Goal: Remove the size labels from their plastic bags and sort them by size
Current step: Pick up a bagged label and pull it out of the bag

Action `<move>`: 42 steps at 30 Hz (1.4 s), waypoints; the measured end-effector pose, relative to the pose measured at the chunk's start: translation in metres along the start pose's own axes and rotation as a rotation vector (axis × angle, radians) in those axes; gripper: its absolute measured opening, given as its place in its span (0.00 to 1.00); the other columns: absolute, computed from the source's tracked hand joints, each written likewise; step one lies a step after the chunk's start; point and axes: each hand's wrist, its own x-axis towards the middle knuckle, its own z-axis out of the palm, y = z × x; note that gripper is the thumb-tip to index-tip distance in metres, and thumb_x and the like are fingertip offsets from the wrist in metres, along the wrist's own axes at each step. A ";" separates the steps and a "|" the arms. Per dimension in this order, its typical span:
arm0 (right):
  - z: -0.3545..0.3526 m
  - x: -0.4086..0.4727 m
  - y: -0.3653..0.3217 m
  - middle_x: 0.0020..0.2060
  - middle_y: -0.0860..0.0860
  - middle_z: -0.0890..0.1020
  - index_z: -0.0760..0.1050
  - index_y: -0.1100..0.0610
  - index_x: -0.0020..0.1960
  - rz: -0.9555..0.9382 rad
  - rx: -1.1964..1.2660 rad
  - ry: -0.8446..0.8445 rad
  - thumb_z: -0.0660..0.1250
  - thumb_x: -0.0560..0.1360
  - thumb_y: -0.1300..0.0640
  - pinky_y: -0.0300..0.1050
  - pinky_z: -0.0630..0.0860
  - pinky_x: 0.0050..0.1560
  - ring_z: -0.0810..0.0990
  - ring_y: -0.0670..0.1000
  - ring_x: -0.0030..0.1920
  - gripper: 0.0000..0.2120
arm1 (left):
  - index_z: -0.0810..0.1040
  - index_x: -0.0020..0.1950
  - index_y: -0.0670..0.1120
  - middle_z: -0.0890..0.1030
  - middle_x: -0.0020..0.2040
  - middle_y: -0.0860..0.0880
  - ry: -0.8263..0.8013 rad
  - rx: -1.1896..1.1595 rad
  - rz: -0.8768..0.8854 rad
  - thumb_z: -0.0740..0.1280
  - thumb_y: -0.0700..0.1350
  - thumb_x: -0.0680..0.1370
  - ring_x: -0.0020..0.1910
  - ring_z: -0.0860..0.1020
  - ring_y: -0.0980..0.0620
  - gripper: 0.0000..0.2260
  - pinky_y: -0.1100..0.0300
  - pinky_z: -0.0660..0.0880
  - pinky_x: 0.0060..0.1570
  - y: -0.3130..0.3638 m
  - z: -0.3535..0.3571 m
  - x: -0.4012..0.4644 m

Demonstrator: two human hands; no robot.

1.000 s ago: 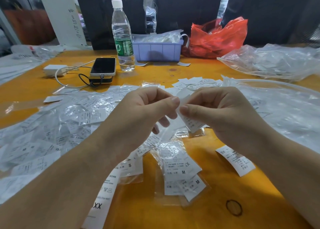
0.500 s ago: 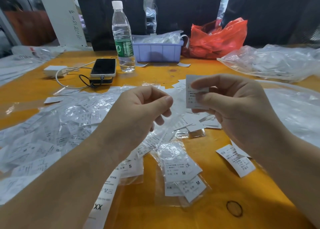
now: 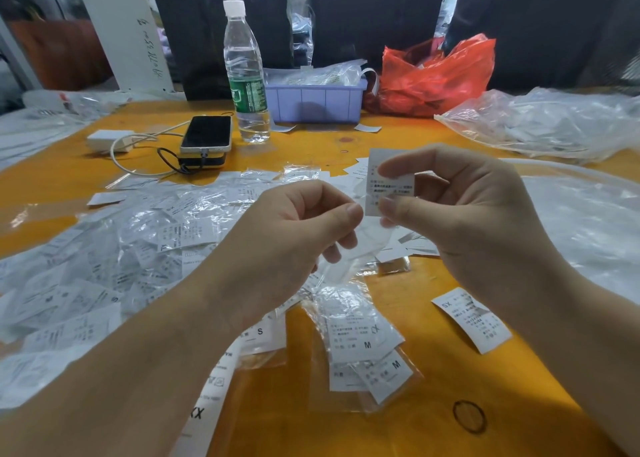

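Item: one white size label [image 3: 388,183], freed from its wrapper, pinched upright between thumb and forefinger of the right hand [image 3: 464,210] above the middle of the surface [image 3: 311,148]; its size letter cannot be read from here. The left hand [image 3: 294,235] has its fingers curled and pinches a limp clear plastic bag [image 3: 346,262], just beside the label. Nearby stock: a heap of bagged labels [image 3: 138,248] toward the left edge; bagged M labels [image 3: 367,345] and a loose SX label [image 3: 471,318] toward the near edge; loose labels [image 3: 356,171] beyond the hands. Risks, as judged: the size may be misread and the label laid in the wrong lot, since the groups lie close and overlap; the empty bag, if dropped on the heap, would pass for a full one; the light labels could slide or scatter at a brush of a forearm.
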 end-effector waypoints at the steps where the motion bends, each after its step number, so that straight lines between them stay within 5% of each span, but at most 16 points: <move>1: 0.000 0.000 0.000 0.42 0.55 0.85 0.81 0.54 0.47 0.002 0.004 -0.001 0.73 0.67 0.65 0.59 0.82 0.46 0.84 0.58 0.43 0.11 | 0.81 0.42 0.51 0.82 0.34 0.52 -0.001 -0.001 -0.002 0.68 0.47 0.78 0.32 0.77 0.57 0.06 0.66 0.71 0.30 0.000 0.000 0.000; 7: -0.003 0.002 -0.001 0.43 0.55 0.85 0.81 0.54 0.48 0.019 0.061 0.014 0.74 0.66 0.62 0.44 0.81 0.42 0.84 0.53 0.40 0.11 | 0.81 0.42 0.48 0.82 0.34 0.52 0.037 0.016 -0.012 0.68 0.47 0.78 0.31 0.77 0.58 0.07 0.67 0.71 0.29 0.000 0.000 0.000; 15: -0.001 0.000 0.001 0.44 0.54 0.85 0.80 0.52 0.50 0.023 0.004 -0.054 0.74 0.69 0.64 0.52 0.83 0.45 0.85 0.56 0.43 0.12 | 0.81 0.42 0.48 0.82 0.34 0.52 0.014 0.030 -0.009 0.66 0.48 0.78 0.32 0.77 0.58 0.08 0.66 0.72 0.30 0.005 0.000 -0.001; 25: 0.001 0.000 0.003 0.45 0.51 0.84 0.79 0.50 0.48 0.018 -0.114 -0.017 0.75 0.70 0.66 0.49 0.83 0.41 0.84 0.52 0.44 0.13 | 0.81 0.43 0.48 0.82 0.34 0.52 0.026 0.042 0.017 0.66 0.47 0.79 0.32 0.78 0.57 0.07 0.64 0.72 0.32 0.002 0.001 -0.001; 31: 0.002 -0.001 0.000 0.44 0.50 0.85 0.80 0.49 0.47 0.023 -0.106 -0.035 0.75 0.70 0.66 0.61 0.82 0.41 0.84 0.56 0.44 0.14 | 0.80 0.43 0.52 0.82 0.33 0.55 0.105 0.185 0.087 0.65 0.47 0.80 0.31 0.77 0.60 0.07 0.71 0.70 0.30 0.001 0.004 -0.001; 37: 0.003 -0.001 0.000 0.44 0.48 0.84 0.80 0.46 0.44 0.031 -0.146 -0.041 0.75 0.70 0.66 0.57 0.82 0.41 0.84 0.53 0.42 0.14 | 0.79 0.43 0.52 0.82 0.34 0.56 0.197 0.286 0.149 0.65 0.47 0.80 0.33 0.78 0.54 0.07 0.61 0.74 0.31 0.003 0.005 -0.003; 42: 0.003 -0.001 0.002 0.41 0.48 0.85 0.80 0.47 0.45 0.056 -0.191 -0.006 0.75 0.70 0.65 0.55 0.83 0.39 0.83 0.52 0.37 0.13 | 0.79 0.43 0.52 0.82 0.34 0.57 0.196 0.282 0.164 0.64 0.47 0.80 0.33 0.78 0.59 0.07 0.67 0.74 0.31 0.003 0.006 -0.003</move>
